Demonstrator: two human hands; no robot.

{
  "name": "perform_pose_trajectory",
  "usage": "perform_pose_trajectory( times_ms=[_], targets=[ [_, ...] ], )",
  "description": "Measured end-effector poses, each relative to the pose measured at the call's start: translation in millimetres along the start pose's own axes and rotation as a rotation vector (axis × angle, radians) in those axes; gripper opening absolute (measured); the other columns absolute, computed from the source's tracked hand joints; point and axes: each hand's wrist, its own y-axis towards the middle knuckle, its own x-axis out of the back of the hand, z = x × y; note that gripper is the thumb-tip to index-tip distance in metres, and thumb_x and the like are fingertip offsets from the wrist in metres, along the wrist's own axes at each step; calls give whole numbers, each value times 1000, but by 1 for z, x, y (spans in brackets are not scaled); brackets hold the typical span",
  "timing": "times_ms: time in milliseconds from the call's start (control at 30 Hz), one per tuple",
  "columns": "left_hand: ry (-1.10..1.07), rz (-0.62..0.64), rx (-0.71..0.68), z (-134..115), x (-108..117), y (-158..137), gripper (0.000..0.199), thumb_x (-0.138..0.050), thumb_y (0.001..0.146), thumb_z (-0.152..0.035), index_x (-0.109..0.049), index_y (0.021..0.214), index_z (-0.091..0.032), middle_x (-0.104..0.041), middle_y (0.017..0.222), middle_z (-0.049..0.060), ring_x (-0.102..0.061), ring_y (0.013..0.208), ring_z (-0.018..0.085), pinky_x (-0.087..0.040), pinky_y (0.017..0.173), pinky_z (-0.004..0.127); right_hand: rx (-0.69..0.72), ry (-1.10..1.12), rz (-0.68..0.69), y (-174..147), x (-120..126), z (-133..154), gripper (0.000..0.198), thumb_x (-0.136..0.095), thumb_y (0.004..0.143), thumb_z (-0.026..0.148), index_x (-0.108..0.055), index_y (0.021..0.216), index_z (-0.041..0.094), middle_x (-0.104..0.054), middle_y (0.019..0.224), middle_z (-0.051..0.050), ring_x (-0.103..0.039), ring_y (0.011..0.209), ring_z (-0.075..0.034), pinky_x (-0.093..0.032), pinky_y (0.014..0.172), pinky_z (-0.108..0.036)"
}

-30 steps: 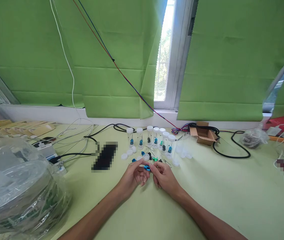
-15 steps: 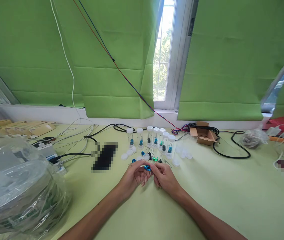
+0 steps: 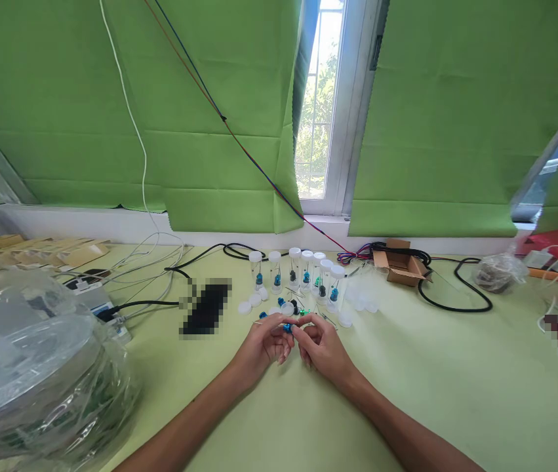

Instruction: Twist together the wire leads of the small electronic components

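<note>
A small blue part point(image 3: 287, 328) with a thin rod sits between my two hands, just above the table. My left hand point(image 3: 269, 341) is closed around its left side and rod. My right hand point(image 3: 322, 341) pinches the right side between thumb and fingers. What exactly the part is cannot be made out. Behind my fingers lie loose blue parts point(image 3: 263, 315), a black part point(image 3: 294, 306) and a green part point(image 3: 304, 312), partly hidden. Several clear tubes with white caps point(image 3: 305, 272) stand in a row beyond, holding similar small parts on thin rods.
White caps point(image 3: 244, 307) lie left of the tubes, more clear caps point(image 3: 364, 301) to the right. An open cardboard box point(image 3: 401, 265) and black cable point(image 3: 456, 308) are at the back right. A plastic-wrapped spool point(image 3: 37, 367) fills the near left, with a pixelated dark object point(image 3: 206, 308) beyond it.
My right thumb and fingers have shifted slightly left over the blue part, and the index finger is more raised and arched. My left hand stays nearly still.
</note>
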Motion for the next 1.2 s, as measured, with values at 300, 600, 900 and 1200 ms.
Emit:
perform_pose_trajectory(
  times_ms=[300, 600, 900, 1200],
  targets=[
    [19, 0, -9, 3, 2, 2, 27, -57, 86, -32, -70, 95, -10, -61, 60, 6, -52, 44, 12, -39, 41, 22, -11, 48, 17, 0, 0, -1, 32, -58, 85, 50, -48, 80, 20, -49, 45, 7, -38, 35, -8, -31, 36, -19],
    [-4, -26, 10, 4, 1, 1, 23, -57, 85, -30, -68, 91, -10, -62, 61, 6, -52, 45, 12, -40, 41, 21, -24, 100, 28, 3, 1, -7, 34, -58, 84, 52, -46, 78, 21, -46, 46, 8, -33, 32, -6, -28, 33, -19],
    [-2, -48, 18, 5, 0, 1, 22, -58, 85, -31, -67, 88, -10, -62, 59, 5, -51, 43, 11, -39, 40, 21, -30, 66, 32, 3, 1, -8, 34, -56, 87, 50, -47, 75, 20, -45, 46, 8, -30, 32, -5, -22, 33, -19],
    [4, -61, 34, 5, 1, 1, 22, -60, 83, -31, -66, 86, -11, -63, 59, 5, -50, 42, 10, -38, 39, 20, 9, 38, 35, 3, 3, -7, 33, -56, 88, 47, -48, 72, 19, -42, 47, 8, -28, 35, -5, -20, 36, -20]
  ],
)
